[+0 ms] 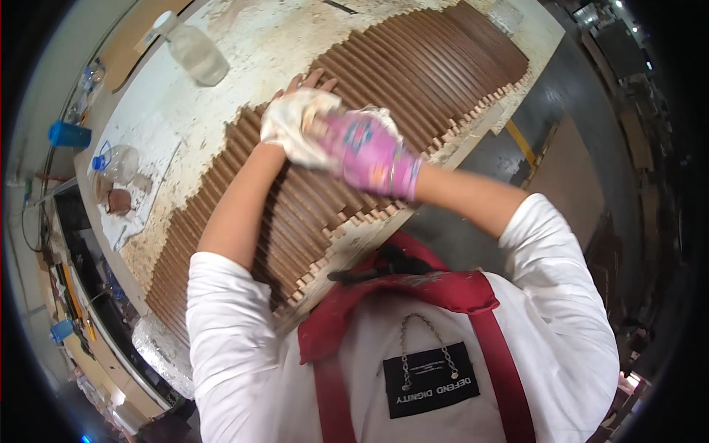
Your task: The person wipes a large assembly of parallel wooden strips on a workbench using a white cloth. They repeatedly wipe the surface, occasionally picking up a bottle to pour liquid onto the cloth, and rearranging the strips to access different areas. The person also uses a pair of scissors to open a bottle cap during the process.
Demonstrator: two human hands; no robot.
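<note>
Many narrow brown wooden strips (428, 66) lie side by side in a long row, their ends uneven and paler where they face me. My left hand (316, 78) rests flat on the strips with its fingers apart; a crumpled off-white cloth (289, 131) covers most of its back and wrist. In a pink-purple patterned glove, my right hand (373, 156) grips the cloth just right of my left hand. The glove and cloth are blurred, and the right fingertips are partly hidden in the folds.
The strips lie on a stained pale worktable (255, 44). A clear bottle of cloudy liquid (196, 55) stands on its far left part. A plastic jug (118, 164) and a small reddish-brown piece (120, 201) sit at the left edge. A clear plastic-wrapped thing (506, 15) is at the far right corner.
</note>
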